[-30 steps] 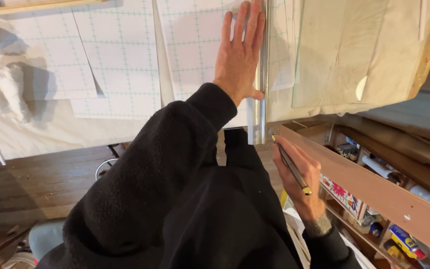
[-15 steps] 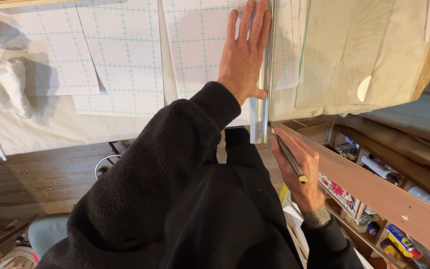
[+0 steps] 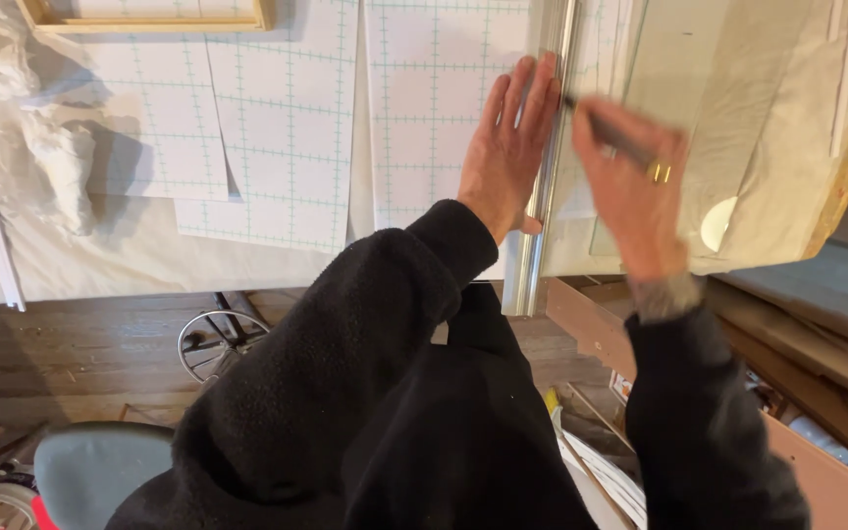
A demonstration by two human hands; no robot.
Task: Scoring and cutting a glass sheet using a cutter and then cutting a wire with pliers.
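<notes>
Metal straightedge (image 3: 545,196) lies along the gridded paper (image 3: 434,108) on the bench, pinned by the left hand (image 3: 505,147), fingers extended flat and close together to steady it. Beside its edge, right hand (image 3: 630,186) fingers pinch a dark pen (image 3: 603,130).

The ruler (image 3: 545,167) is a long, narrow metal strip, silver in colour. It lies straight along the worktop, on the right edge of a white gridded sheet (image 3: 434,108), and its near end goes past the worktop edge. The pen (image 3: 609,130) is dark and thin. It is tilted, and its tip is just beside the ruler's right edge.
</notes>
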